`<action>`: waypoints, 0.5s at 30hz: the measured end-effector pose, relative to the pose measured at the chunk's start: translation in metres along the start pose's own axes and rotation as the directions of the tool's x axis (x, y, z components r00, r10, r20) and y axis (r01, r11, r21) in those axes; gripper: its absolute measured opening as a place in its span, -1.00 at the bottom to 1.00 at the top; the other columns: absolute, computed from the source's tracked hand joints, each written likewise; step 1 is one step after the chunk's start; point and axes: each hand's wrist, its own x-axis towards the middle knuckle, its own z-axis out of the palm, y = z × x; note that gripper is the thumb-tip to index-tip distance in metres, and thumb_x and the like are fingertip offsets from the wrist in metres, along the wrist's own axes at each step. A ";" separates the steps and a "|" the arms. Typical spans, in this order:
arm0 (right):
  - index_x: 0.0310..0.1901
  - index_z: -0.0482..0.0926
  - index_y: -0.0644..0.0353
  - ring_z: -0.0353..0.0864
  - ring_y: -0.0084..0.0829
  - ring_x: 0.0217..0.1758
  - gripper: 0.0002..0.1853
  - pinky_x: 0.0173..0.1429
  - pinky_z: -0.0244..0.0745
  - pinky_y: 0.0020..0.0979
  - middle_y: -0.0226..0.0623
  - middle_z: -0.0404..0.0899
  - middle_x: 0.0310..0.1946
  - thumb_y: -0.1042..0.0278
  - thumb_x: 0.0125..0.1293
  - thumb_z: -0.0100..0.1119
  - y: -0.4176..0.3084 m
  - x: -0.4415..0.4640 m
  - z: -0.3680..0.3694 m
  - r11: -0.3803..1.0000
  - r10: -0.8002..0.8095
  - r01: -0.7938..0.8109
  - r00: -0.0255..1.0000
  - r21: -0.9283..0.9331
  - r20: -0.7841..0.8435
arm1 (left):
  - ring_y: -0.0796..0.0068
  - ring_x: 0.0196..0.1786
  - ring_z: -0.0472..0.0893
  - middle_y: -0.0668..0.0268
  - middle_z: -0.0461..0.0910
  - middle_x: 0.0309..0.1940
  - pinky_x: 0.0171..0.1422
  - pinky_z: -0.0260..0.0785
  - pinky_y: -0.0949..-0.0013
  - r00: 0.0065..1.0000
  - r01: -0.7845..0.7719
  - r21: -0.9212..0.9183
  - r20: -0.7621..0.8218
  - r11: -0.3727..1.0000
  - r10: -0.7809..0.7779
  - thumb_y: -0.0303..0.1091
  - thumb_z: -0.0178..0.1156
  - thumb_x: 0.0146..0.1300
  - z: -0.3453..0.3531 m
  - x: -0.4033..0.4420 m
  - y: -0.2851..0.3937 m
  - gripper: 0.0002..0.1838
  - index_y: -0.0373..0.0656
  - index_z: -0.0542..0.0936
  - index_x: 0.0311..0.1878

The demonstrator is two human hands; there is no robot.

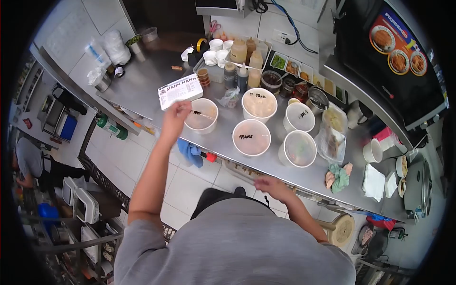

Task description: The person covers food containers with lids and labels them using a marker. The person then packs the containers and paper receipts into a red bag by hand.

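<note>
A gray shirt [237,242] is closest. The left hand [178,112] is up by a white tub [205,117] and a white box [181,91], its fingers bent close together; I cannot tell if they touch either one. The tub sits on the shiny table [218,147], just beside the box. The right hand [274,188] is near the table's front edge, too blurry to tell how wide its fingers are.

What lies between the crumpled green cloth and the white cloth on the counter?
Nothing: between the green cloth and the white cloth, the steel counter is bare, as the head view shows.
</note>
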 end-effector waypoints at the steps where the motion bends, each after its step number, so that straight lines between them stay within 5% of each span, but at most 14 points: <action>1: 0.10 0.49 0.20 0.55 -0.47 -0.01 -0.60 0.10 0.40 -0.45 -0.21 0.59 -0.07 0.26 0.26 0.18 -0.046 -0.001 -0.003 0.979 -0.084 0.077 0.996 0.187 0.031 | 0.60 -0.27 0.52 0.32 0.61 -0.29 -0.18 0.36 0.47 0.997 0.068 0.013 -0.023 0.998 -0.067 -0.25 0.18 0.23 -0.004 0.027 0.002 -0.72 -0.24 0.58 -0.10; 4: 0.12 0.47 0.21 0.54 -0.49 -0.01 -0.62 0.14 0.39 -0.46 -0.27 0.57 -0.06 0.32 0.27 0.17 -0.137 0.005 -0.014 0.966 -0.257 0.257 0.966 0.035 0.011 | 0.61 -0.34 0.53 0.34 0.60 -0.38 -0.28 0.35 0.48 0.979 0.198 -0.087 -0.032 0.976 -0.201 -0.26 0.17 0.21 -0.010 0.103 0.004 -0.77 -0.18 0.59 -0.16; 7: 0.12 0.46 0.21 0.54 -0.51 -0.01 -0.62 0.12 0.41 -0.45 -0.31 0.56 -0.05 0.34 0.28 0.16 -0.182 0.027 -0.022 0.921 -0.387 0.387 0.922 0.035 -0.014 | 0.62 -0.38 0.52 0.33 0.58 -0.44 -0.34 0.33 0.50 0.966 0.258 0.024 0.007 0.966 -0.259 -0.19 0.19 0.17 -0.018 0.213 -0.033 -0.75 -0.16 0.58 -0.19; 10: 0.13 0.44 0.26 0.52 -0.52 0.03 -0.62 0.11 0.41 -0.46 -0.30 0.54 0.00 0.53 0.26 0.13 -0.209 0.043 -0.017 0.936 -0.322 0.327 0.945 0.129 -0.056 | 0.53 -0.34 0.56 0.22 0.60 -0.40 -0.33 0.37 0.44 0.915 0.401 0.205 -0.036 0.893 -0.402 -0.08 0.18 0.16 -0.013 0.296 -0.063 -0.63 -0.21 0.60 -0.16; 11: 0.13 0.44 0.26 0.52 -0.52 0.03 -0.62 0.10 0.41 -0.46 -0.30 0.54 0.00 0.54 0.26 0.12 -0.217 0.053 -0.014 0.933 -0.309 0.316 0.949 0.169 -0.068 | 0.27 -0.17 0.62 0.05 0.62 -0.26 -0.16 0.44 0.27 0.916 0.381 0.248 0.027 0.891 -0.400 0.05 0.12 0.17 -0.013 0.336 -0.097 -0.48 -0.28 0.61 -0.12; 15: 0.12 0.46 0.20 0.52 -0.56 -0.02 -0.65 0.07 0.42 -0.50 -0.33 0.55 -0.02 0.52 0.28 0.10 -0.250 0.108 0.007 0.908 -0.270 0.297 0.954 0.296 -0.131 | 0.02 0.14 0.49 -0.11 0.56 -0.08 0.25 0.28 0.15 0.970 0.222 0.520 -0.031 0.825 -0.242 0.19 0.03 0.18 0.012 0.445 -0.197 -0.33 -0.35 0.58 -0.07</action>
